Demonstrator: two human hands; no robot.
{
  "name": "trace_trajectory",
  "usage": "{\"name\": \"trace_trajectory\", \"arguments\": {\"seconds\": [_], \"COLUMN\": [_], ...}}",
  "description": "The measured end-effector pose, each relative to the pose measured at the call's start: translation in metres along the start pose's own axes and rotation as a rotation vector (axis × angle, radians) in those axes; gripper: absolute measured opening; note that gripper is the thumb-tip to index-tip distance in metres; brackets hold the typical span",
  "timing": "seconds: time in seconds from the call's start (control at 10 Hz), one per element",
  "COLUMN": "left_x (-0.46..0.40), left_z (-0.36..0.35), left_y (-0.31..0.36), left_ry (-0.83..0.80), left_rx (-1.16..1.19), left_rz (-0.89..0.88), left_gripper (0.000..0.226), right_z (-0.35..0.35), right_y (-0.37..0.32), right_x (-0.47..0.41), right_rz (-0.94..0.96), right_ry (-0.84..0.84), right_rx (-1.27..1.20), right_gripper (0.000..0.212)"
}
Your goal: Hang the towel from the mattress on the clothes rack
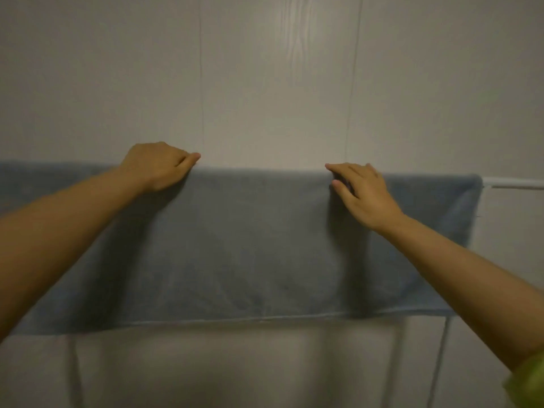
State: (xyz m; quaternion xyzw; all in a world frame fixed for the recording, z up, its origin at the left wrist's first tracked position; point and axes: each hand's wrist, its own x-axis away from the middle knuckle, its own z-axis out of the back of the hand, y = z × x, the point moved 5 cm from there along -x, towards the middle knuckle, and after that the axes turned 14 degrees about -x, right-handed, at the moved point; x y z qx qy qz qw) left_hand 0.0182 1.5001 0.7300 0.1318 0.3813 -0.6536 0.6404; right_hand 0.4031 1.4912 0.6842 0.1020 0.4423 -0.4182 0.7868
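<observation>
1. The left hand (157,166) is curled closed over the top fold of the soft blue-grey terry towel (250,245); the right hand (363,192) lies on that fold with fingers (338,167) loosely spread, thumb below, pinching little if anything
2. The towel is draped over the thin white metal rail of the clothes rack (513,183), front flap hanging flat
3. Risk: how much cloth hangs behind is hidden; if uneven, letting go could let it slide off
4. A sideways tug could bunch it or rock the light rack against the pale panelled wall (270,83)

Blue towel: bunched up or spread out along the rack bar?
Spread out. The blue terry towel drapes flat over the white rack bar, lower hem nearly straight, left hand and right hand resting at its top fold.
</observation>
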Motion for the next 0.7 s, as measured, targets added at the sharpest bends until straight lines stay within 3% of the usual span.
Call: {"name": "trace_trajectory", "arguments": {"seconds": [0.1,0.2,0.3,0.4,0.5,0.6,0.7], "left_x": [0.038,0.087,0.145,0.206,0.274,0.336,0.370], "left_z": [0.020,0.022,0.000,-0.044,-0.096,-0.111,-0.095], "left_y": [0.004,-0.008,-0.015,-0.008,0.016,0.039,0.050], "left_ry": [0.326,0.430,0.320,-0.002,-0.637,-0.946,-0.850], "left_rx": [0.173,0.186,0.164,0.161,0.260,0.305,0.397], "left_rz": [0.035,0.177,0.246,0.301,0.291,0.266,0.319], "left_gripper": [0.033,0.034,0.046,0.053,0.055,0.056,0.045], "right_z": [-0.017,-0.038,-0.070,-0.116,-0.160,-0.162,-0.135], "right_y": [-0.013,-0.030,-0.035,-0.034,-0.030,-0.055,-0.086], "right_x": [0.009,0.036,0.090,0.160,0.242,0.306,0.339], "right_rz": [0.076,0.187,0.140,-0.058,-0.404,-0.645,-0.770], "right_ry": [0.090,0.137,0.084,-0.160,-0.596,-0.738,-0.600], "right_rx": [-0.036,-0.053,-0.120,-0.101,-0.058,-0.343,-0.498], "right_gripper": [0.048,0.059,0.068,0.071,0.061,0.052,0.042]}}
